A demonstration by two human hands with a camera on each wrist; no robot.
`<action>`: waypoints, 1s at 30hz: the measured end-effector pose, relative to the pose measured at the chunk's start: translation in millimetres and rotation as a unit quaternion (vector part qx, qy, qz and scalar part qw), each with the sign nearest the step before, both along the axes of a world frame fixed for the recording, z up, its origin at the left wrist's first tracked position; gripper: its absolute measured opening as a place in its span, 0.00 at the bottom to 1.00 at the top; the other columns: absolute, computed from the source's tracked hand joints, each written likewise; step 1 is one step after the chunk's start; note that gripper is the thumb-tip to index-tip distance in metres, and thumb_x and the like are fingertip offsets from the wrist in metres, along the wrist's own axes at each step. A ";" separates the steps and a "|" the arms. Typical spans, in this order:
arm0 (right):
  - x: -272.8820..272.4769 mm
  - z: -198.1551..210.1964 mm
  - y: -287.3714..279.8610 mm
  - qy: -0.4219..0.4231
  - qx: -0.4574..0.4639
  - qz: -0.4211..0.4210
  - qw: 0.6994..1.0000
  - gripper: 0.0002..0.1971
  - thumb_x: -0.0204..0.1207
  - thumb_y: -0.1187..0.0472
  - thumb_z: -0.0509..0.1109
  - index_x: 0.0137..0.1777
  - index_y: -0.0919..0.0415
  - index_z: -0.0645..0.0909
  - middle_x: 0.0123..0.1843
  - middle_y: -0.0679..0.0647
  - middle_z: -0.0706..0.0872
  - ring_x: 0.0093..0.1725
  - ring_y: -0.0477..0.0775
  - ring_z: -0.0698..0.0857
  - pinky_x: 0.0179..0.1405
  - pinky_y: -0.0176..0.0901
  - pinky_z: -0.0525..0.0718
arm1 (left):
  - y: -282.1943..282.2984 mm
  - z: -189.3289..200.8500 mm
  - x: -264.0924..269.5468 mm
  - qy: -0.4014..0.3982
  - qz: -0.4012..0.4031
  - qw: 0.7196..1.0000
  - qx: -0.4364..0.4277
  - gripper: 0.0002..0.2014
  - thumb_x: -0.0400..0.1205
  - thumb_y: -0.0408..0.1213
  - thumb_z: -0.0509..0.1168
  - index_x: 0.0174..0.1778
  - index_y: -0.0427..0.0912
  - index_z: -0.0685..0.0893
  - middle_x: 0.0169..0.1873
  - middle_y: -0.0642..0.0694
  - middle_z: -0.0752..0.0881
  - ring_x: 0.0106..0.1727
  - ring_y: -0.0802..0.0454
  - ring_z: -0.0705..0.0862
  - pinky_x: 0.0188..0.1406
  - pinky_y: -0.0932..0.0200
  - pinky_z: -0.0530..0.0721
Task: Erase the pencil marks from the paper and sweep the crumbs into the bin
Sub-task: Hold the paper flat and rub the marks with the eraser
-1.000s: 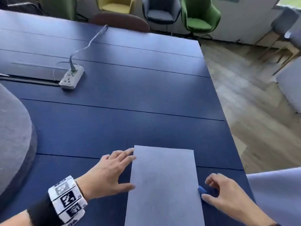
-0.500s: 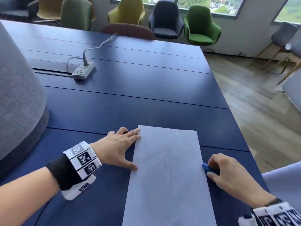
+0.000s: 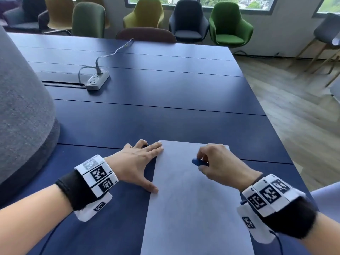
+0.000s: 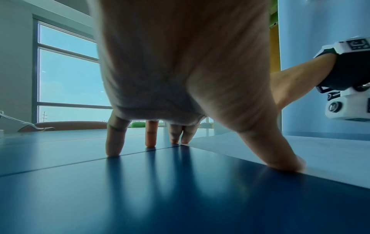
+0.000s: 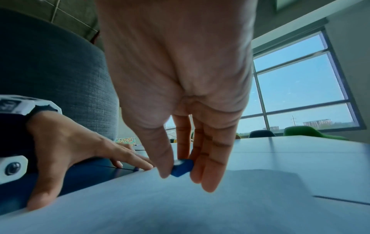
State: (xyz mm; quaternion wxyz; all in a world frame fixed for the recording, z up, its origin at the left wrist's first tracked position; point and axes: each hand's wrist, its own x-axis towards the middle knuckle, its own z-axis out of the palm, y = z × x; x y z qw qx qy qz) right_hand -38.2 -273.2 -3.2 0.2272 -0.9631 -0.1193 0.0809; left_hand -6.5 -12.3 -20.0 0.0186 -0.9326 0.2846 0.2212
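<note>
R hand (image 5: 180,95) pinches small blue block eraser (image 5: 182,167) btwn thumb & fingers, just above white paper sheet (image 5: 200,205); L hand (image 5: 76,152) w/ straight fingers spread at sheet's left edge on dark blue table (image 5: 96,172)

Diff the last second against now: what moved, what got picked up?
The right hand lifted the small blue eraser off the table at the sheet's right edge and carried it left, over the sheet's upper part, pinched between thumb and fingers. Unchanged: the left hand stays spread flat on the left edge of the white paper sheet, which lies on the dark blue table.
</note>
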 end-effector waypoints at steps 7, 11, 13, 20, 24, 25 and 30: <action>19.9 -10.6 31.4 -0.006 0.025 0.008 1.000 0.07 0.74 0.57 0.71 0.49 0.59 0.83 0.37 0.48 0.82 0.38 0.53 0.84 0.42 0.47 0.86 | -3.7 3.9 0.1 0.004 0.003 1.000 0.012 0.64 0.60 0.79 0.67 0.85 0.54 0.44 0.84 0.66 0.41 0.78 0.51 0.52 0.66 0.45 0.67; 30.6 -12.8 42.4 -0.015 0.025 0.007 1.000 0.08 0.75 0.53 0.70 0.49 0.56 0.83 0.39 0.49 0.81 0.41 0.55 0.83 0.45 0.45 0.84 | -4.2 5.6 0.4 0.031 0.022 0.999 0.016 0.64 0.61 0.77 0.69 0.85 0.56 0.41 0.83 0.68 0.39 0.81 0.49 0.47 0.69 0.32 0.65; 36.9 -15.3 44.4 -0.018 0.032 -0.003 0.999 0.08 0.75 0.52 0.70 0.48 0.55 0.83 0.38 0.50 0.83 0.41 0.56 0.83 0.45 0.45 0.83 | -3.2 5.3 -0.1 0.060 0.042 0.997 0.011 0.65 0.61 0.76 0.71 0.85 0.58 0.39 0.82 0.70 0.37 0.83 0.50 0.39 0.72 0.21 0.57; 24.7 -22.3 56.0 0.002 0.074 0.015 0.997 0.06 0.74 0.56 0.72 0.45 0.58 0.82 0.30 0.52 0.84 0.27 0.47 0.77 0.29 0.34 0.73 | -2.4 5.2 -0.5 0.080 0.048 0.996 0.003 0.65 0.62 0.74 0.72 0.85 0.58 0.38 0.82 0.71 0.36 0.84 0.49 0.36 0.71 0.16 0.51; 41.5 -19.8 50.2 0.003 0.065 -0.022 0.998 0.06 0.74 0.54 0.71 0.45 0.57 0.81 0.33 0.51 0.84 0.36 0.51 0.80 0.36 0.40 0.75 | -1.6 7.3 -1.4 0.085 0.046 0.995 0.002 0.65 0.62 0.75 0.72 0.85 0.59 0.37 0.81 0.71 0.35 0.84 0.49 0.36 0.71 0.15 0.50; 46.1 -18.9 48.0 0.002 0.065 -0.037 0.997 0.07 0.74 0.54 0.71 0.45 0.57 0.81 0.34 0.51 0.84 0.37 0.52 0.81 0.37 0.39 0.74 | -1.4 8.3 -1.5 0.083 0.045 0.996 0.001 0.65 0.62 0.75 0.71 0.85 0.59 0.37 0.81 0.71 0.35 0.84 0.49 0.36 0.71 0.16 0.50; 30.7 -23.8 58.8 0.022 0.083 0.025 0.996 0.05 0.73 0.55 0.72 0.43 0.56 0.81 0.30 0.45 0.79 0.31 0.46 0.77 0.31 0.36 0.74 | -0.7 7.3 0.2 0.068 0.038 0.997 0.007 0.65 0.60 0.77 0.70 0.85 0.59 0.38 0.81 0.71 0.35 0.84 0.48 0.39 0.72 0.21 0.56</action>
